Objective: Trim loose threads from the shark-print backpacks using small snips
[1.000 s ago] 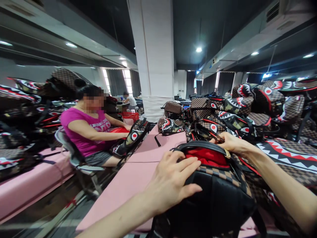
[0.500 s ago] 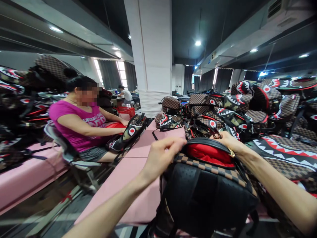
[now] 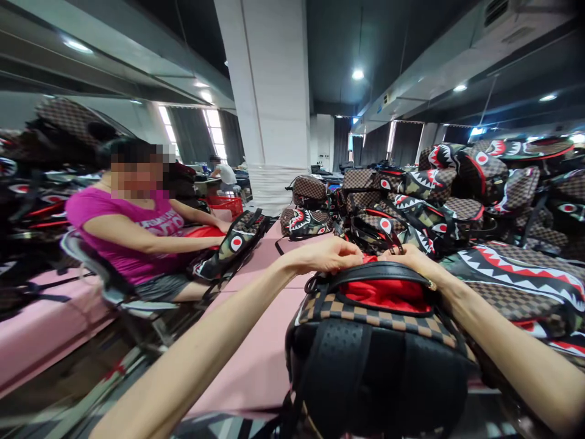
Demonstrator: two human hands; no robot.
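A backpack [image 3: 384, 366] stands upright at the table's edge, its black padded back and straps towards me. A brown checkered band runs below its open top, where red lining [image 3: 388, 292] shows under a black carry handle [image 3: 379, 271]. My left hand [image 3: 336, 254] is closed at the far left of the opening, fingertips pinching the red lining. On the right, my right hand [image 3: 409, 259] is closed on the far rim of the opening, beside the zip end. The backpack's front and most of its inside are hidden from me.
Shark-mouth backpacks [image 3: 411, 183] are heaped behind and right of mine, with one large bag [image 3: 516, 286] lying close by. Pink cloth covers the table [image 3: 260, 317]. A seated co-worker [image 3: 132, 231] on the left handles another backpack [image 3: 231, 244]. A white pillar [image 3: 269, 91] rises ahead.
My left hand has moved right and across to the far rim, now at the red lining. The lining bunches up more. My right hand stays at the rim. The view has shifted slightly.
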